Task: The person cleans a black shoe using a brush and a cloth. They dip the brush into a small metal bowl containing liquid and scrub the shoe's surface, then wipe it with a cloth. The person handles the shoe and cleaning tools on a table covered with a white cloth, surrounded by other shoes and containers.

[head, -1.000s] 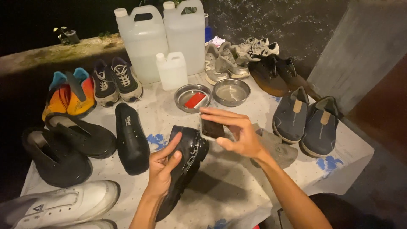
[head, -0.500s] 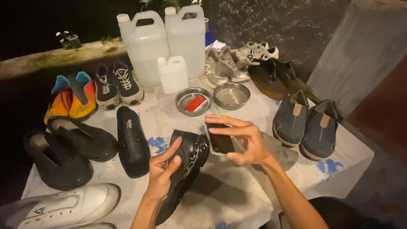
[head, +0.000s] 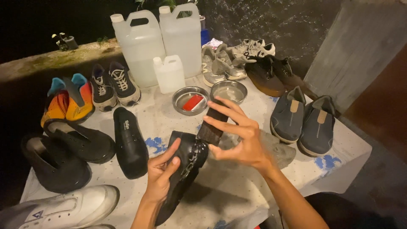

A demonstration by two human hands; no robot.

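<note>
My left hand point(head: 161, 174) holds a wet black shoe point(head: 182, 169) by its side, tilted up off the table. My right hand point(head: 241, 135) grips a dark brush point(head: 212, 125) whose bristles press on the shoe's toe end, where the surface glistens. A second black shoe point(head: 129, 142) lies flat on the table just left of the one I hold. Behind my hands stand two round metal bowls, one point(head: 190, 101) holding a red block and one point(head: 229, 91) with nothing visible in it.
Two big white jugs point(head: 140, 44) and a small one point(head: 169, 74) stand at the back. Shoes ring the table: orange-blue pair point(head: 68, 99), dark sneakers point(head: 112, 85), black clogs point(head: 63, 148), white sneaker point(head: 68, 208), blue slip-ons point(head: 303, 116), grey and brown pairs. A grey cloth point(head: 277, 150) lies right.
My right hand has turned and brought the brush down from flat above the shoe onto its toe end. My left hand and the shoe have stayed nearly still.
</note>
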